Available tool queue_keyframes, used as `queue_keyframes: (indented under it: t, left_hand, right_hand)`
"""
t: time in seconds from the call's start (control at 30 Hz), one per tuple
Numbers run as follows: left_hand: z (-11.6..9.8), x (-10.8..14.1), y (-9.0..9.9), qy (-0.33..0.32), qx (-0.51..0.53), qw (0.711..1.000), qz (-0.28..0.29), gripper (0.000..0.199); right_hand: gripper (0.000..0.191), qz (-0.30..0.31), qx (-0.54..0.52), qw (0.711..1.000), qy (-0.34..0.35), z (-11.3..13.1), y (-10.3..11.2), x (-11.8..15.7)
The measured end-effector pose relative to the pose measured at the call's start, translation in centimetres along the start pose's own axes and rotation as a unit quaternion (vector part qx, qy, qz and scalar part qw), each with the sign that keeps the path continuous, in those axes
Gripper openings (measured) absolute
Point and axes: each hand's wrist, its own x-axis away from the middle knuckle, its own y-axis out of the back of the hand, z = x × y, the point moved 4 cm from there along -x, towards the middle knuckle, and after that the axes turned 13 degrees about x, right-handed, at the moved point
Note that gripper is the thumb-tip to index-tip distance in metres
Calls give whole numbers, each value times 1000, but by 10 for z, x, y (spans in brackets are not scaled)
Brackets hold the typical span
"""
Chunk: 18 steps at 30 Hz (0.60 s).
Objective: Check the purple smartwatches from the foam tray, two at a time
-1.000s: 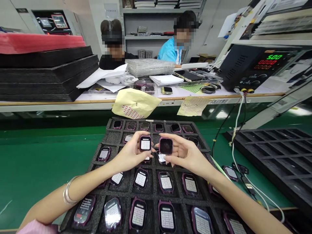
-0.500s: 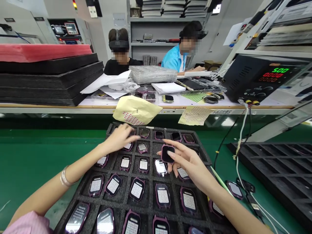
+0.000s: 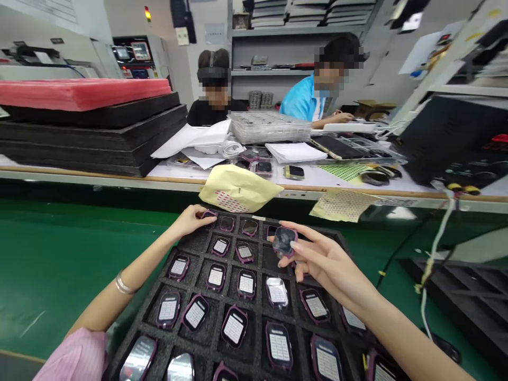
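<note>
A black foam tray (image 3: 193,244) fills the lower middle of the head view. Its compartments hold several purple-framed smartwatch bodies without straps, such as the watch (image 3: 234,325) with a lit screen of white blocks. My right hand (image 3: 327,259) holds a watch body (image 3: 284,242) above the far right part of the tray, thumb on its dark, glossy screen and fingers behind it. At the far left corner, my left hand (image 3: 190,219) pinches another watch body (image 3: 208,215) between thumb and fingers, by its compartment. Part of that watch is hidden by the fingers.
Behind the tray, a bench carries stacked black foam trays (image 3: 99,143) with pink foam on top, clear plastic trays (image 3: 270,127) and a power supply (image 3: 456,143). Yellow paper (image 3: 240,185) hangs over its edge. White cables (image 3: 436,243) drop at right. Two people sit beyond.
My left hand has moved to the tray's far left corner and closed on a watch there. My right hand still holds its watch, now tilted differently. The camera view has shifted left.
</note>
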Motion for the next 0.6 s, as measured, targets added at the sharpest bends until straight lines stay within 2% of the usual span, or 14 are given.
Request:
queue_keyframes:
  t: [0.13,0.3,0.43,0.53,0.6]
  left_hand:
    - [-16,27,-11,7,168,985,29,48]
    - [-40,41,-36,17,286,955,74,50]
    - [-45,49,-43,14,313,945,98,44]
    - [-42,59,-37,-24,280,957,70,40]
    - [-41,64,-30,-55,223,973,37,36]
  right_hand:
    - [47,3,28,999,-17,1,-6,-11]
    - [50,-6,63,998,-18,1,-21,-21]
    - [47,-3,54,998,-13,-3,-27,-19]
    - [45,2,49,999,-4,-6,-27,-17]
    - [45,9,55,998,2,-8,-26,-17]
